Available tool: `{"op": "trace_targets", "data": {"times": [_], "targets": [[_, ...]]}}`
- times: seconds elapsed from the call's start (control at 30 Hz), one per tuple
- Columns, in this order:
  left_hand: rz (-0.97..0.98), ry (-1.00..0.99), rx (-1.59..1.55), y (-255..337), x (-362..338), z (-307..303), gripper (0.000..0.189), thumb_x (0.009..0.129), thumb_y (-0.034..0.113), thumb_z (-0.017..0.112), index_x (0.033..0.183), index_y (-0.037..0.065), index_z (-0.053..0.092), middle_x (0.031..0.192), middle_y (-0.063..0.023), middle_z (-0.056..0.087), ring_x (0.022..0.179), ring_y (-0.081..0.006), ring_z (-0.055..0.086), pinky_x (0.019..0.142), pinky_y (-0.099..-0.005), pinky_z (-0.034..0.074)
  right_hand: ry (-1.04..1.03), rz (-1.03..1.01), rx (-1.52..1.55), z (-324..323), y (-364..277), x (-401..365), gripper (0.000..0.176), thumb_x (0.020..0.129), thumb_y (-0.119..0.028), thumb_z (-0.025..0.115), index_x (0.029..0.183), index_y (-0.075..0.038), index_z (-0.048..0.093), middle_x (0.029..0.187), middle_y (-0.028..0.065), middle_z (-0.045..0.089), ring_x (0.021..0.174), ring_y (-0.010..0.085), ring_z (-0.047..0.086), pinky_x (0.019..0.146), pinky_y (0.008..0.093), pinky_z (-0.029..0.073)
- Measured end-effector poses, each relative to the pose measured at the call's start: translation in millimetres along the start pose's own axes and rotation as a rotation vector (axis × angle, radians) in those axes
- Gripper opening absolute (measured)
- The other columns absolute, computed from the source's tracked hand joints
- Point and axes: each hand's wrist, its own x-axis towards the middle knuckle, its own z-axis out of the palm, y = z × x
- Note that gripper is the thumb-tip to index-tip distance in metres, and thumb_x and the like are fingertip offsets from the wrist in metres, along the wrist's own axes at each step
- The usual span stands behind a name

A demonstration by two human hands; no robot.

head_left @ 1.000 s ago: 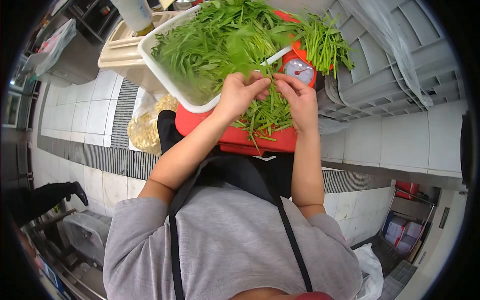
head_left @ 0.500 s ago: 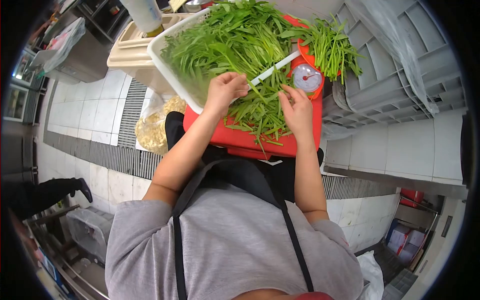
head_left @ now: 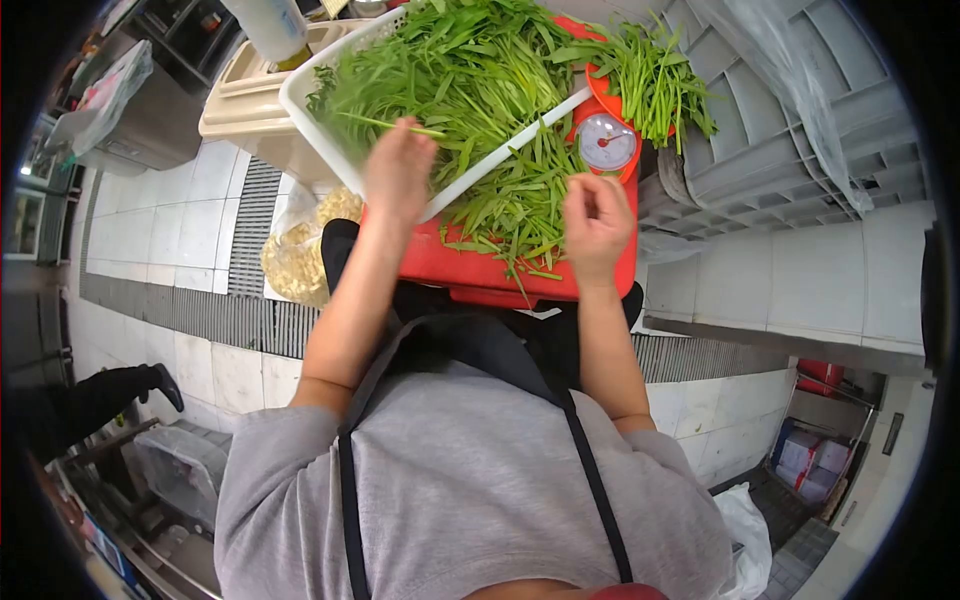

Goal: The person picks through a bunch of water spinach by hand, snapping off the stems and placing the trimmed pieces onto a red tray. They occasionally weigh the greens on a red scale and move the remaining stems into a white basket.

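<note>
My left hand (head_left: 400, 172) is over the near left part of a white plastic basket (head_left: 478, 168), somewhat blurred by motion. Its fingers are closed on a thin green water spinach stem (head_left: 428, 132). Long leafy water spinach (head_left: 470, 75) fills the basket. My right hand (head_left: 598, 225) is raised at the right of a loose heap of cut leaves and stems (head_left: 525, 205) on a red surface (head_left: 430, 258). Its fingers are curled in with the thumb against them; I cannot see whether anything is between them.
An orange dial scale (head_left: 607, 143) carries a bundle of greens (head_left: 655, 85). Grey plastic crates (head_left: 770, 130) stand at the right. A beige lidded bin (head_left: 255, 110) and a bag of pale yellowish pieces (head_left: 297, 262) are at the left. A person's leg (head_left: 115, 395) shows at far left.
My left hand has moved left over the basket with a stem. My right hand has drawn slightly back from the heap, and its fingers have curled in.
</note>
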Motion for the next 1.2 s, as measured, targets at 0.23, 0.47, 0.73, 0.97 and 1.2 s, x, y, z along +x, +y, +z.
{"op": "trace_targets", "data": {"times": [0.23,0.47,0.73,0.97,1.2], "targets": [[-0.156,-0.236,-0.500,24.4,8.4,-13.0,0.004,0.077,0.011,0.044,0.080,0.008,0.044,0.060,0.0004,0.038,0.055,-0.0129,0.041,0.056,-0.0264,0.040,-0.312,-0.062,-0.344,21.5,46.6,44.7,0.010,0.070,-0.009,0.059,0.077,-0.005,0.064,0.073,0.0115,0.057,0.068,0.0279,0.056,0.064,0.0346,0.045],[-0.196,-0.326,-0.509,13.8,-10.7,-7.6,0.014,0.082,0.019,0.054,0.089,0.008,0.060,0.049,0.0064,0.030,0.039,-0.0040,0.024,0.035,-0.0178,0.018,-0.664,-0.056,-0.789,110.9,66.0,87.3,0.016,0.071,-0.018,0.057,0.074,-0.003,0.063,0.085,0.0176,0.056,0.080,0.0318,0.056,0.070,0.0384,0.047],[-0.323,-0.204,-0.279,8.4,-9.3,0.0,0.020,0.080,0.021,0.059,0.095,0.007,0.056,0.061,0.0062,0.046,0.040,-0.0008,0.028,0.035,-0.0150,0.019,-0.420,-0.150,-0.552,34.5,3.5,75.1,0.013,0.070,-0.015,0.058,0.072,-0.001,0.059,0.080,0.0150,0.051,0.074,0.0295,0.053,0.066,0.0365,0.044],[-0.362,-0.207,-0.026,-33.4,-13.2,28.1,0.019,0.078,0.018,0.061,0.091,0.005,0.057,0.069,0.0033,0.044,0.043,-0.0012,0.028,0.036,-0.0164,0.018,-0.383,-0.023,-0.385,0.1,-27.8,16.8,0.009,0.070,-0.010,0.061,0.073,-0.002,0.057,0.078,0.0120,0.049,0.070,0.0286,0.053,0.061,0.0362,0.043],[-0.385,-0.226,0.043,-30.7,-26.0,28.7,0.017,0.076,0.013,0.061,0.090,0.004,0.056,0.073,0.0031,0.042,0.047,-0.0018,0.030,0.038,-0.0163,0.020,-0.458,0.037,-0.348,3.6,-4.2,1.0,0.011,0.074,-0.013,0.058,0.076,-0.002,0.058,0.070,0.0121,0.051,0.064,0.0298,0.054,0.059,0.0371,0.043]]}}
